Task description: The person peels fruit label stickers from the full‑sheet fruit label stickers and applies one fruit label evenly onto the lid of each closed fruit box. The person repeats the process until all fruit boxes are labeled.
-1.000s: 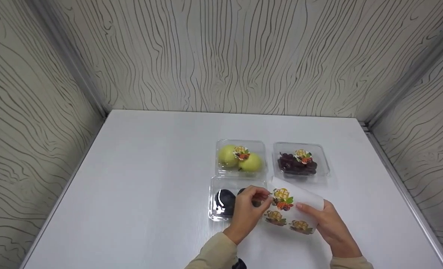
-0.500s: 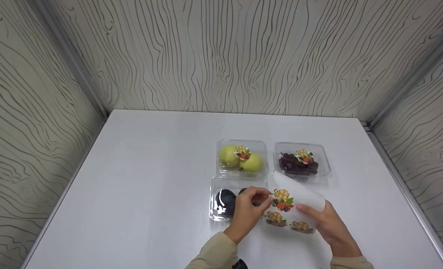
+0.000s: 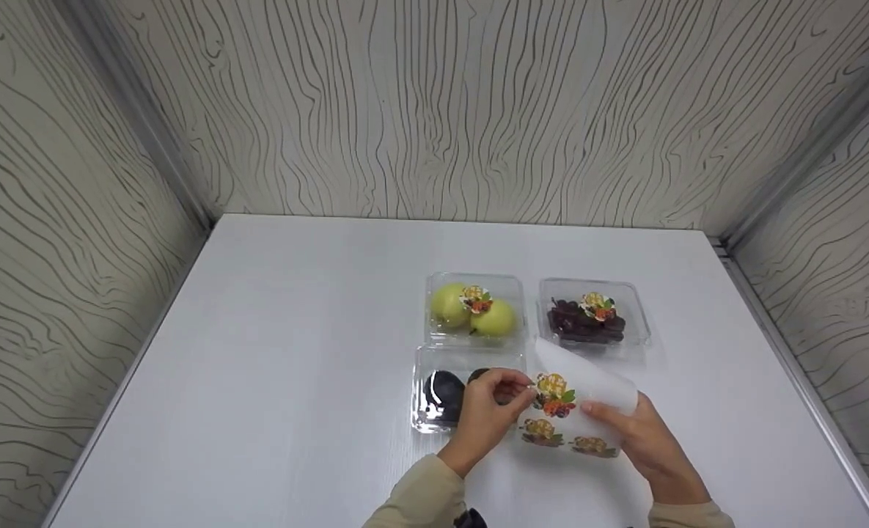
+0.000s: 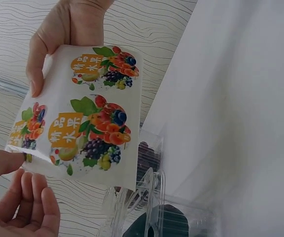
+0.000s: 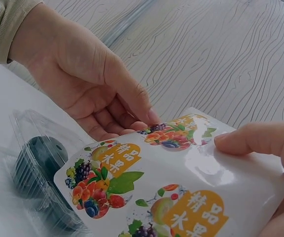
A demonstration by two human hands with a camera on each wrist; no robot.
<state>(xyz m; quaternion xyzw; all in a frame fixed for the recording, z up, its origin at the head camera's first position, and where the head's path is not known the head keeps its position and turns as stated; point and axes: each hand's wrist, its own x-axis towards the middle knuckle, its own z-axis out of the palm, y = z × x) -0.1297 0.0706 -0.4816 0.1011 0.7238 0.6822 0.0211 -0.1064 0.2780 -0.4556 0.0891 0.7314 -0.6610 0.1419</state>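
Note:
My right hand [image 3: 658, 447] grips a white sheet of fruit stickers [image 3: 588, 389] by its right side, thumb on the printed face. At the sheet's left edge, my left hand [image 3: 487, 422] pinches the rim of a fruit-print sticker [image 3: 554, 396] between thumb and fingertips. The left wrist view shows the left thumb [image 4: 4, 163] at this sticker's lifted edge. Beneath the left hand lies a clear plastic box with dark round fruit [image 3: 443, 396]; the hand hides part of it. Several printed stickers, such as the large one [image 4: 90, 133], show on the sheet.
Behind the hands stand a clear box of yellow-green fruit [image 3: 473, 309] and a clear box of dark grapes [image 3: 587, 323]. Each bears a round fruit sticker on its lid. All rest on a white table [image 3: 295, 352] enclosed by wood-patterned panels [image 3: 434, 110].
The sheet's far corner has curled up and the sheet has tilted slightly. Both hands stay almost in place, the left still pinching at the sticker's edge.

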